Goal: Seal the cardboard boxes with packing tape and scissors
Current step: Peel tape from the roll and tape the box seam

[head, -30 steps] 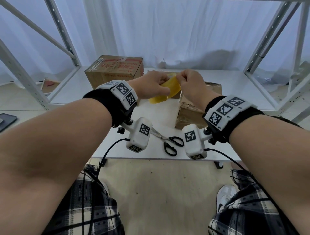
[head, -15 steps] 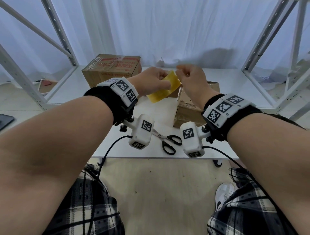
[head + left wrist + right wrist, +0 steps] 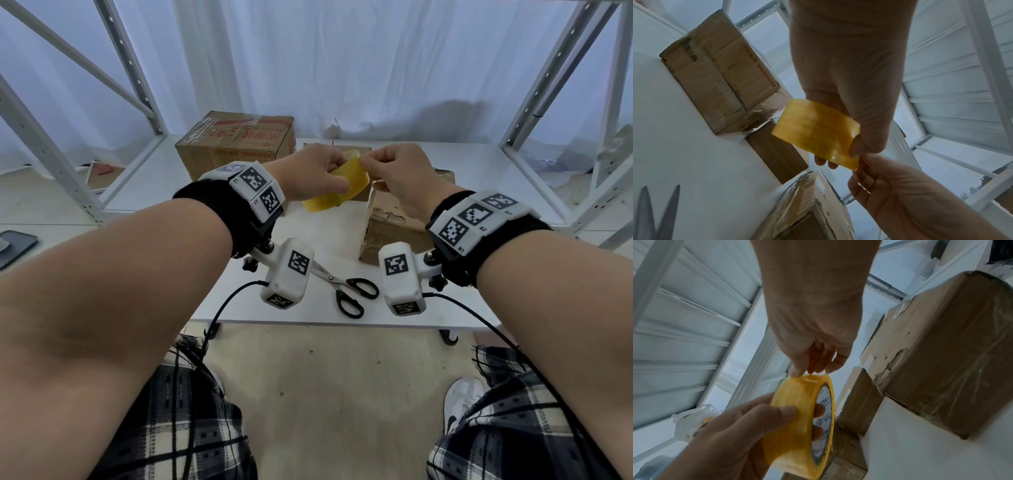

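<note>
L hand (image 3: 310, 176) grips yellow tape roll (image 3: 337, 186), held in air above table (image 3: 239, 308). R hand (image 3: 397, 174) fingertips pinch at roll's top edge. Scissors (image 3: 349, 291) lie near front edge; three boxes behind, nearest box (image 3: 387, 229) under R wrist.

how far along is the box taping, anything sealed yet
Hard to call any box freshly sealed: the box on the right and the large box show only old, wrinkled tape. In hand: the left hand grips the yellow tape roll above the table while the right hand pinches at its top edge, seemingly freeing the end. Left: pulling a strip, laying it, and cutting with the scissors, which lie untouched.
</note>
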`<state>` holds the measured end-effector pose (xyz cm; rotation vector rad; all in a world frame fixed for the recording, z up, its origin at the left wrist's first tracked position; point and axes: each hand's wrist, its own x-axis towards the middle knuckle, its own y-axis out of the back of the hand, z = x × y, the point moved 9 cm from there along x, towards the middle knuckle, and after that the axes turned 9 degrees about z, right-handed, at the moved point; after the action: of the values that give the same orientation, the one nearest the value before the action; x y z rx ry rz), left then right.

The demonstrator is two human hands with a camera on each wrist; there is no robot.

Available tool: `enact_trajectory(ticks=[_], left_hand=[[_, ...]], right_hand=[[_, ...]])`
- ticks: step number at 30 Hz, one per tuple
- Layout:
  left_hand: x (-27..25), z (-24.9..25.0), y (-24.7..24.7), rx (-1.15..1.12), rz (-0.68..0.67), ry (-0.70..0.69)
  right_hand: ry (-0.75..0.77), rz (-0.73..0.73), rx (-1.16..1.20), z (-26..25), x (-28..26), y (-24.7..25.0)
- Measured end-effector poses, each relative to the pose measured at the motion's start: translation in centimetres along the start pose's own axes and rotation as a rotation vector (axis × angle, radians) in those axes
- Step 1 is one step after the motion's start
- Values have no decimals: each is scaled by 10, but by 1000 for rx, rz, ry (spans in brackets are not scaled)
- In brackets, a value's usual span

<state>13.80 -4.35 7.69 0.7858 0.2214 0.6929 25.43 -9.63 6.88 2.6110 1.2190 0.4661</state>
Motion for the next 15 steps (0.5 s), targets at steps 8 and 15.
enact_trajectory(ticks=[8,15], left_hand=[[-3,0,0,31,-12,-5],[-2,3,3,-189,9,51]], right_hand=[[73,-29,-248,-9,-2,-12],[85,110,17,-9,1,3]])
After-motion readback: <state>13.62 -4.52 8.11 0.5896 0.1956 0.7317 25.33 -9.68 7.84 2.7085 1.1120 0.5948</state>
